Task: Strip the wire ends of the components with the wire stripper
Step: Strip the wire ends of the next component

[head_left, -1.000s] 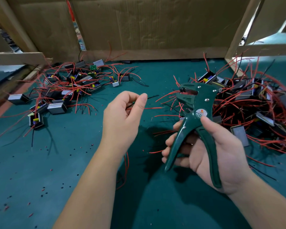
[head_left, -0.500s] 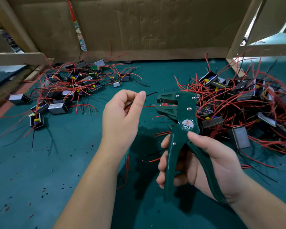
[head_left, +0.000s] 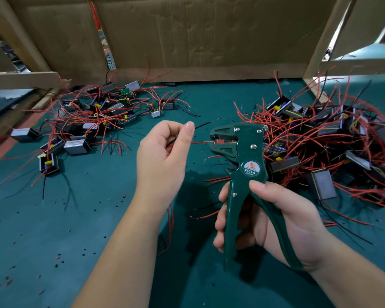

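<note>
My right hand (head_left: 273, 221) grips the handles of a dark green wire stripper (head_left: 242, 165), held upright with its jaws pointing left. My left hand (head_left: 162, 158) pinches a red wire (head_left: 200, 142) and a black wire (head_left: 202, 124) between thumb and forefinger. The red wire's end lies inside the stripper's jaws. The black wire sticks out to the right above the jaws. More red wire hangs below my left wrist; the component it belongs to is hidden.
One heap of small box components with red and black wires (head_left: 93, 121) lies at the back left, a bigger heap (head_left: 325, 147) at the right. Bits of cut insulation (head_left: 58, 257) dot the green mat. Cardboard walls (head_left: 187, 36) close off the back.
My right hand has brought the stripper down and to the left, and its jaws have reached the red wire's end. My left hand has stayed nearly still.
</note>
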Demonstrator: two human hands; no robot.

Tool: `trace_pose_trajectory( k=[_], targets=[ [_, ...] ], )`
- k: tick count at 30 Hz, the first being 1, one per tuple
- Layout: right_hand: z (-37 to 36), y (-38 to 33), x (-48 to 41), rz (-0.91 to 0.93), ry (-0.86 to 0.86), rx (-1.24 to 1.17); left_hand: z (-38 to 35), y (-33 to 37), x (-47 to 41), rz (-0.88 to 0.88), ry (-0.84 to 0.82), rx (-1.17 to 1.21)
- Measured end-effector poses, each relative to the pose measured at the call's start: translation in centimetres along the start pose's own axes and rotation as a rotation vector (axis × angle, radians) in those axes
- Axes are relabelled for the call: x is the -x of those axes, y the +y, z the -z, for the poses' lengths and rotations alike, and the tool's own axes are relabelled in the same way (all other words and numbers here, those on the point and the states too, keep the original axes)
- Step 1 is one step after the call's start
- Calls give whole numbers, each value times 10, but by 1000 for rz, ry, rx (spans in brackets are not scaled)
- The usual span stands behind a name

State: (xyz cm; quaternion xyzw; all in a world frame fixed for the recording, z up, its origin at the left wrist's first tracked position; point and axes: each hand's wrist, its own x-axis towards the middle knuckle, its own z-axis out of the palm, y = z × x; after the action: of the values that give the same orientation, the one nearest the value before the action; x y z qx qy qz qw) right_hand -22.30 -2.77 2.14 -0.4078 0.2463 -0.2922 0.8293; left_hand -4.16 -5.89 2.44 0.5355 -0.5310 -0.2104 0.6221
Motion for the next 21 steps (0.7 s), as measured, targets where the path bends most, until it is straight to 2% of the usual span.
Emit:
trace_pose_trajectory(
  k=[11, 16, 19, 21],
  targets=[
    [-3, 0, 1, -24, 64, 28, 1, 1, 0, 6, 2, 2],
    [-6, 3, -1, -43, 175, -26, 0, 2, 1, 14, -19, 9],
    [-6, 5, -4, -9, 259, -32, -3, 3, 0, 89, -37, 40],
    [-5, 3, -6, 3, 223, -61, -7, 3, 0, 229, -32, 121]
  ],
)
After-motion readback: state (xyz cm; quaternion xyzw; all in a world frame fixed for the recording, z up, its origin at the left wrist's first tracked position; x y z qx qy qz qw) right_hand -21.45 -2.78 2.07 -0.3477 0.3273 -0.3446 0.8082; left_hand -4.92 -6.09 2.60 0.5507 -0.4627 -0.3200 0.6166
